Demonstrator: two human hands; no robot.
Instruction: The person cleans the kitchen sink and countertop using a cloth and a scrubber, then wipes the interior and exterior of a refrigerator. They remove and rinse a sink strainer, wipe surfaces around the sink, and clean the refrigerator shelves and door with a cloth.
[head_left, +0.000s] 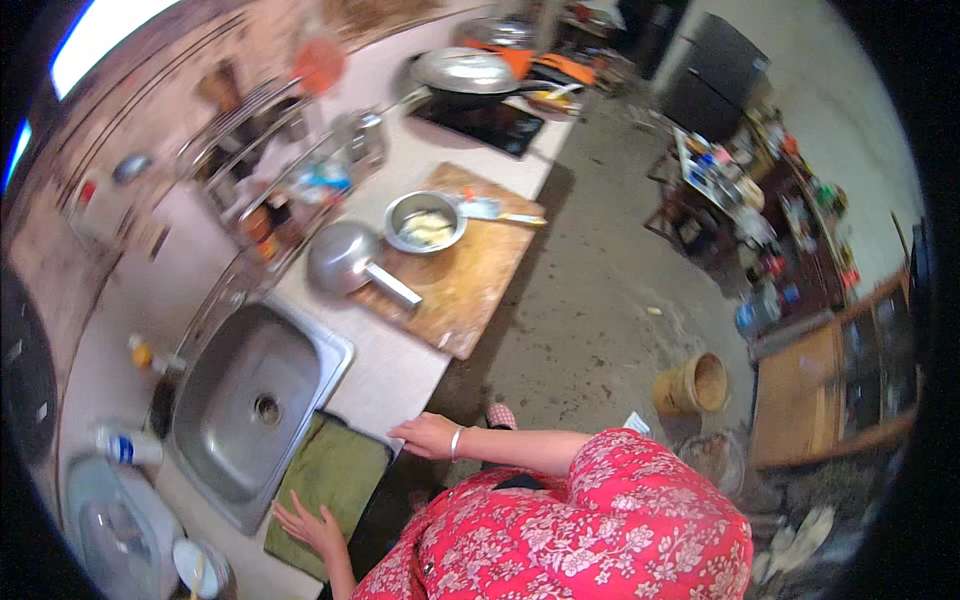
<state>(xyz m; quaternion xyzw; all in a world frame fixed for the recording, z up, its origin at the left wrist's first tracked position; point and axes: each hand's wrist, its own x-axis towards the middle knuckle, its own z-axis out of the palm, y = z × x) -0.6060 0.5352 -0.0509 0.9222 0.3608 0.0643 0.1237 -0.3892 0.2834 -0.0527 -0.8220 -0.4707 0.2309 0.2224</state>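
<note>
My left hand (311, 529) is spread over a flat olive-green mat or board (334, 472), its fingers apart and nothing in them. The mat lies on the counter beside the stainless steel sink (255, 360); its dark rim shows at the front edge. My right hand (427, 435), with a silver bangle (456, 442) on the wrist, rests at the counter's front edge close to the mat's far corner. Its fingertips point towards the sink, and whether they grip the edge is unclear.
A wooden cutting board (487, 277) carries a metal bowl (425, 221) of pale food and a knife (495, 210). An upturned metal ladle or pan (349, 259) leans across its edge. Further back, a lidded wok (469, 75) sits on a cooktop (487, 124). A bucket (690, 384) stands on the floor.
</note>
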